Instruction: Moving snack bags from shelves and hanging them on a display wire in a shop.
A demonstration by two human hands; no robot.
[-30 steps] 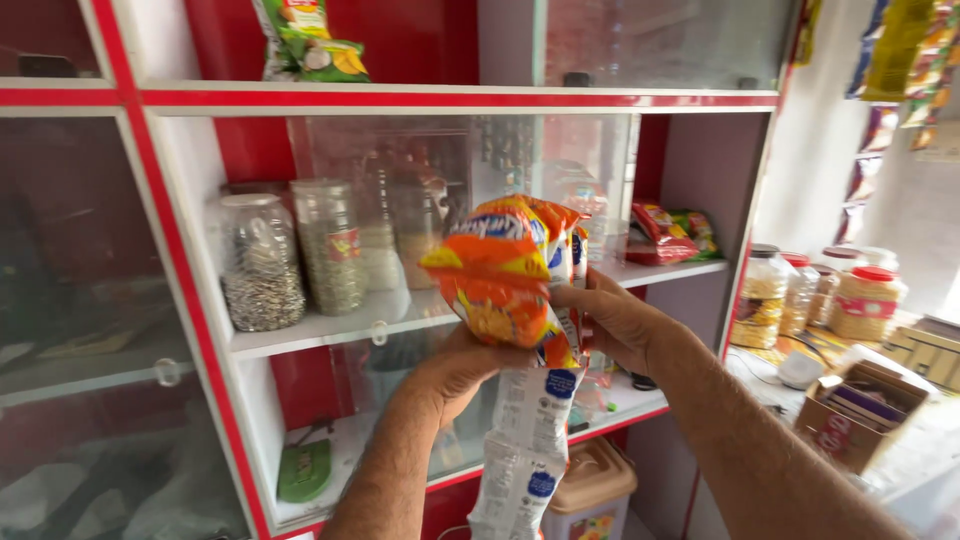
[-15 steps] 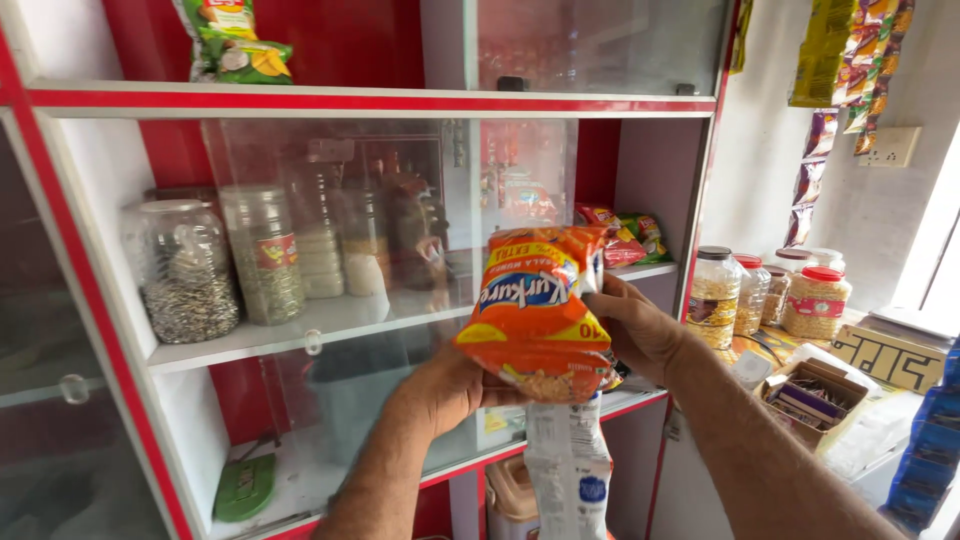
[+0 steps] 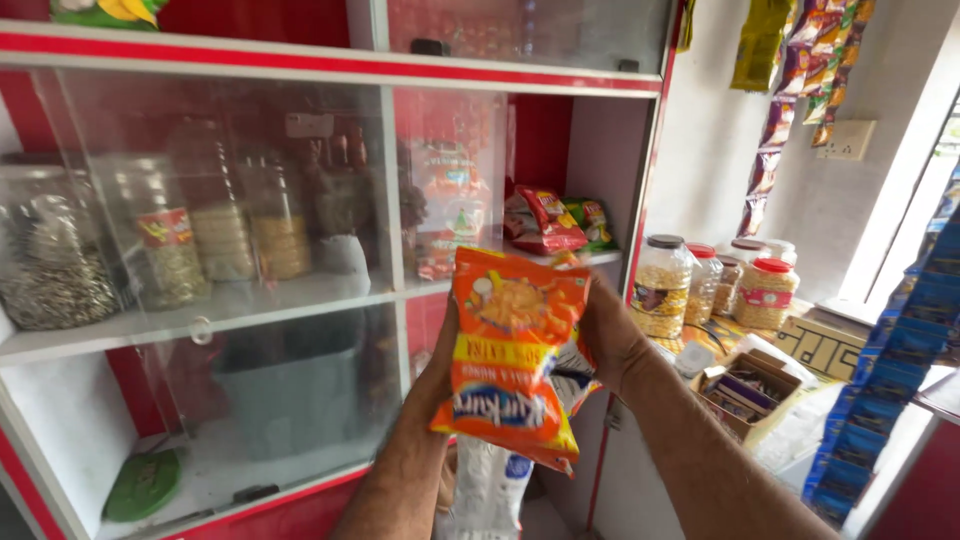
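A: Fingers first. The left hand is mostly hidden behind the orange packet, but its grip closes on the packet's left edge. The right hand closes on the right edge.

B: And the packet's heading?

A: Long axis close to upright, tilted a little, print upside down, so its top points down. It's raised at chest height in front of the glass cabinet.

B: Anything hanging below?

A: A white sachet strip dangles under the packet, between the forearms.

B: Further out?

A: Red snack bags on the shelf behind, lidded jars on the surface to the right, beside an open cardboard box.
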